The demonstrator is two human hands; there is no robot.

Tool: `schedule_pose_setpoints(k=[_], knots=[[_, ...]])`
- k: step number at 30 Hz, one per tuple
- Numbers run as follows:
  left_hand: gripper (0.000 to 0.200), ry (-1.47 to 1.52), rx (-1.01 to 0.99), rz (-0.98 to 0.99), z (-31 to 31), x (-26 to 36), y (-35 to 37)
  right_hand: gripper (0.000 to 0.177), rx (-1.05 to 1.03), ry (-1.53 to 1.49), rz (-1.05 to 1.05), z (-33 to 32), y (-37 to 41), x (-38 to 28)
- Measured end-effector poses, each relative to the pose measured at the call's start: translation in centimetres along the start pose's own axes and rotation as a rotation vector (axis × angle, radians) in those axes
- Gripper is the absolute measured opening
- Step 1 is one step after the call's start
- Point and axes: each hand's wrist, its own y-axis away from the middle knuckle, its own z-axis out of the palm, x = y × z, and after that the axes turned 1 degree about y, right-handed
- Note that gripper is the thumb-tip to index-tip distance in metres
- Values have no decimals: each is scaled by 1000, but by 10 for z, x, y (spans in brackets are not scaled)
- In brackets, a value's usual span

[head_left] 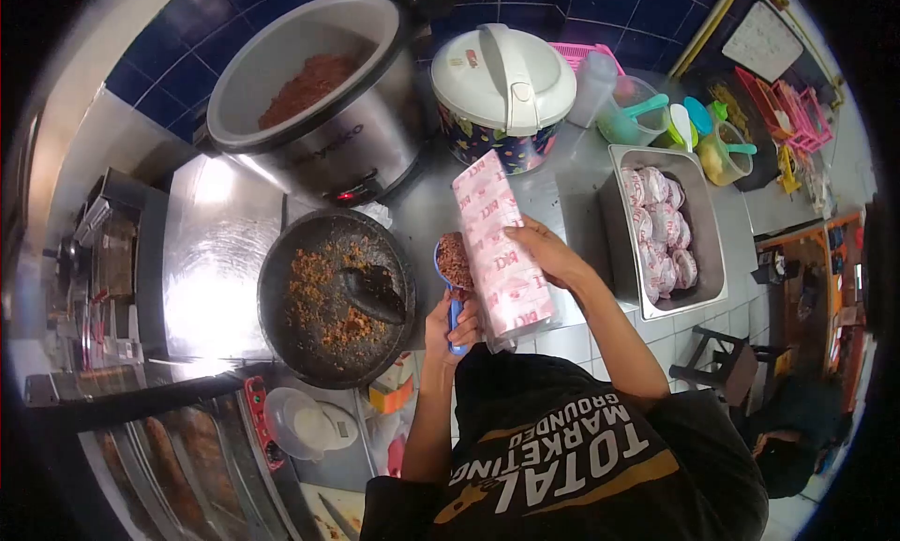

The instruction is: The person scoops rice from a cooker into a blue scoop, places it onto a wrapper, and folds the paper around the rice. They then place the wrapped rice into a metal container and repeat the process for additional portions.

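My left hand (452, 327) is closed around the blue handle of a scoop (438, 252), whose bowl is full of reddish-brown rice. Just right of it, my right hand (553, 252) grips the edge of pink-and-white printed wrapping paper (497, 246), apparently a stack of sheets. The paper partly covers the scoop's right side. To the left stands a dark stone mortar (272, 330) with orange-brown crumbs and a dark pestle (377, 294) inside. Behind it, an open rice cooker (375, 152) contains more reddish-brown rice.
A closed, patterned rice cooker (502, 82) stands at the back. On the right, a metal pan (708, 250) holds several wrapped portions. Plastic tubs (633, 124) with spoons sit behind it. A scale (337, 424) and a knife (336, 513) are at lower left. Another person (797, 433) is at far right.
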Motion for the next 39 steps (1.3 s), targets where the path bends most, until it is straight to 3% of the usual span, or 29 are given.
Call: schedule_pose_setpoints(k=[3,7,9,10,12,13,15,16,19,21,22,24,27,30,35,39], knots=[[30,150,-150,-74,-11,-6,-5,45,223,7,67,-33,12,6],[34,211,-185,-119,-17,-9,-4,50,373,181,76,-89,35,32],[36,206,-183,-136,-13,-8,-4,53,662,485,23,-142,24,76],[36,204,-182,-146,-13,-7,-4,53,671,480,22,-140,30,70],[35,136,-199,-124,-13,-6,-4,47,758,1094,228,-127,43,47],[35,136,-196,-137,-12,-4,-4,47,770,1087,234,-127,45,56],[33,80,-132,-116,-10,-4,0,39,962,1528,-172,-119,53,81],[33,84,-125,-126,-10,-3,3,39,968,1527,-157,-112,57,87],[34,25,-71,-113,-19,3,4,37,805,1605,-268,-64,55,69],[36,34,-105,-124,-25,4,5,33,538,1489,-309,-55,42,61],[38,42,-142,-129,-27,6,6,33,537,1487,-309,-53,33,60],[39,30,-125,-105,-30,7,9,27,315,1465,-409,-48,17,63],[41,18,-108,-78,-34,5,12,24,180,1481,-443,-20,0,78],[43,-22,-92,-58,-35,8,13,24,249,1681,-456,-4,-9,95],[46,-87,-15,-28,-36,8,17,21,151,1689,-456,-3,-10,113],[46,-185,73,1,-36,10,16,9,47,1319,-510,7,1,115]])
